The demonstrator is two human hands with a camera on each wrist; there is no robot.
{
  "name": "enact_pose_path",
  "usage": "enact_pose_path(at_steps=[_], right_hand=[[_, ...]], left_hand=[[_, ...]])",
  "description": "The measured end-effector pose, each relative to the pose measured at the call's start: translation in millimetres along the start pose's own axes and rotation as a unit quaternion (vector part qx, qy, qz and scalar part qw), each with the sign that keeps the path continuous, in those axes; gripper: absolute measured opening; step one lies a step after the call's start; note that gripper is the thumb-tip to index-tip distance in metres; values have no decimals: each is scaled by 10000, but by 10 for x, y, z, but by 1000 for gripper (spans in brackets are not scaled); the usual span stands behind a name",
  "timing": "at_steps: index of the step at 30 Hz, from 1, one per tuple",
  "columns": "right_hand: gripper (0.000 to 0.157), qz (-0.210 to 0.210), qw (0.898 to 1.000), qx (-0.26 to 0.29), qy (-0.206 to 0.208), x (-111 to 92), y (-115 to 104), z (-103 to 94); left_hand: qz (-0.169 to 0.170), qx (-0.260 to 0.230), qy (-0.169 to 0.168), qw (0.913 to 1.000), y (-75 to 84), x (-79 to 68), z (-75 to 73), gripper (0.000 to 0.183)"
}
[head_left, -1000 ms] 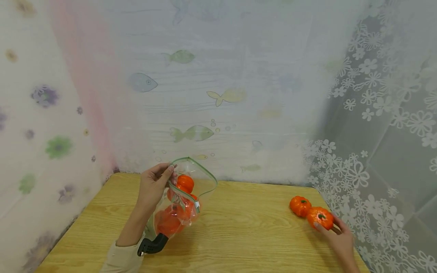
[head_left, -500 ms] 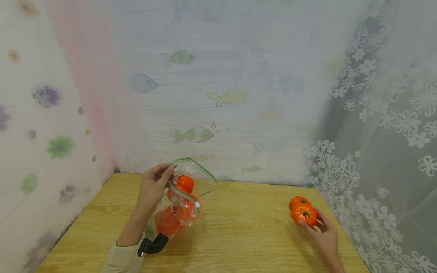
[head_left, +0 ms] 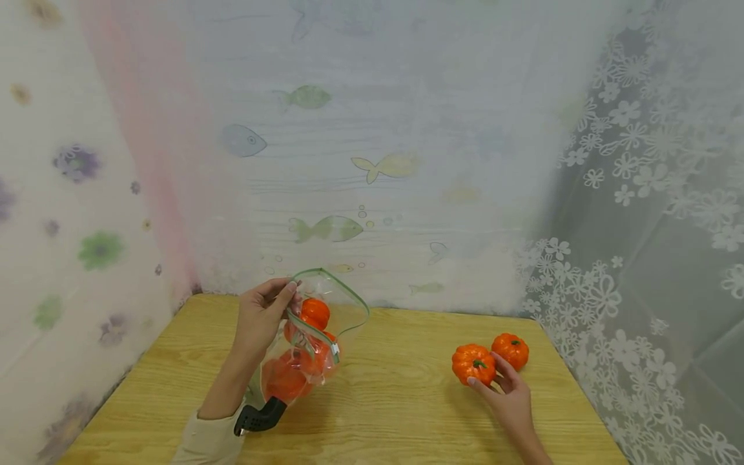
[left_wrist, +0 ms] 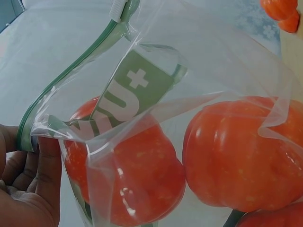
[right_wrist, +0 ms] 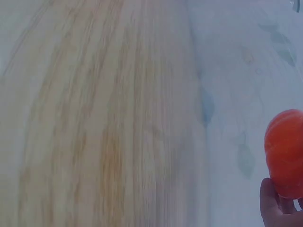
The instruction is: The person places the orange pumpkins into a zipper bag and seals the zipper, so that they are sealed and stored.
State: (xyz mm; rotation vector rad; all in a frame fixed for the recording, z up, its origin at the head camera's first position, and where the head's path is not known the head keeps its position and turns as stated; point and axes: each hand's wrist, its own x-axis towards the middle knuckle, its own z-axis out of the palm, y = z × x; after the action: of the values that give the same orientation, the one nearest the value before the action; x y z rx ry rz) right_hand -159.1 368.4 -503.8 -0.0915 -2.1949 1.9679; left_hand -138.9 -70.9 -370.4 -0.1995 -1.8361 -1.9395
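Observation:
My left hand pinches the edge of a clear zip bag with a green seal and a white slider. The bag's mouth gapes toward the right. Several orange pumpkins show through its plastic, one close below the opening. On the right side of the table, my right hand grips a small orange pumpkin with a green stem, thumb in front and fingers behind. Another pumpkin sits just behind that hand to the right. In the right wrist view, the held pumpkin is partly cut off.
A wood-grain table lies under everything, with its far edge against a fish-patterned curtain. A floral sheet borders the right side. Below the left wrist is a black angled mount.
My right hand has moved left with its pumpkin, away from the other one, which stays in place. The left hand and the bag have not moved.

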Motion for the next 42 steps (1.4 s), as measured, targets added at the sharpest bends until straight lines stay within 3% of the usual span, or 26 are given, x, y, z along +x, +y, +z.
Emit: enact_pose_path(at_steps=[11,16,24,31,39,42], right_hand=[[68,-240,9987,112,-432,-84,48,457],[66,-793,9917,559,-838,-108,-15,599],[65,-1720,9655,1156,-1577,-78,-246,758],[62,-2570,9289,1617,-2118,-19,-500,916],[71,-2989,9016,1858,-2514,-9,-765,1177],[75,-3063,8988,1837,-2543,-10,-850,1263]], left_hand=[[63,-39,-104,9999,-9,-21,27,30],[84,-85,-115,9999,-14,-38,40,29],[180,-123,-129,9997,-20,-67,41,29],[202,-100,-155,9996,-22,-80,44,30],[126,-42,-163,9998,-28,-86,57,29],[115,-44,-184,9998,-28,-83,64,30]])
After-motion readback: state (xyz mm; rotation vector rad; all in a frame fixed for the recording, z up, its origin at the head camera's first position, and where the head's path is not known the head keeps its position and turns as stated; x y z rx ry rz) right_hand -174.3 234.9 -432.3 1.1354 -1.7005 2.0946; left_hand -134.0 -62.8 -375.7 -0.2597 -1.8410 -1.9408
